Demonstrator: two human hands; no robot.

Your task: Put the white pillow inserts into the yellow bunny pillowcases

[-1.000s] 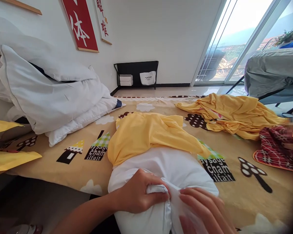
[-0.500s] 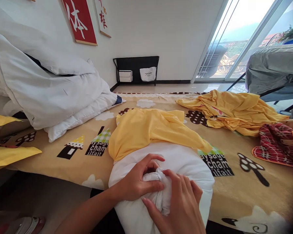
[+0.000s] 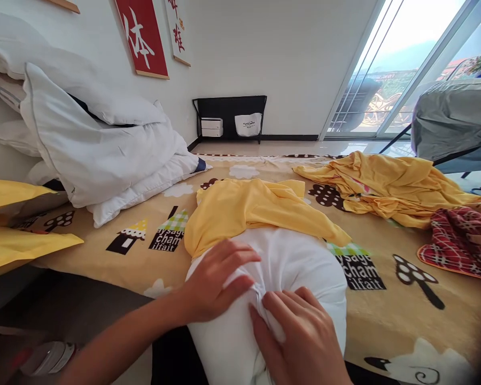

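Note:
A plump white pillow (image 3: 304, 267) lies in front of me, its fabric drawn into folds around a seam in the middle. A yellow cloth (image 3: 240, 214) lies against its far end and partly over it. On the pillow's left side my left hand (image 3: 222, 278) rests with its fingers stretched and apart, the thumb pointing toward the seam. My right hand (image 3: 296, 331) pinches the gathered white fabric between thumb and fingers just right of the seam. The pillow's near end runs out of view at the bottom.
The patterned tan bedspread (image 3: 417, 321) spreads beneath everything. White bedding (image 3: 116, 155) is heaped at left beside yellow packets (image 3: 28, 248). At right lie a crumpled yellow cloth (image 3: 409, 187) and a red plaid cloth (image 3: 457, 243). A black rack (image 3: 228, 109) stands by the far wall.
My left hand has loosened from the bunched fabric and moved up and left, fingers straighter. The raised white bunch has flattened. My right hand has shifted slightly and keeps its pinch.

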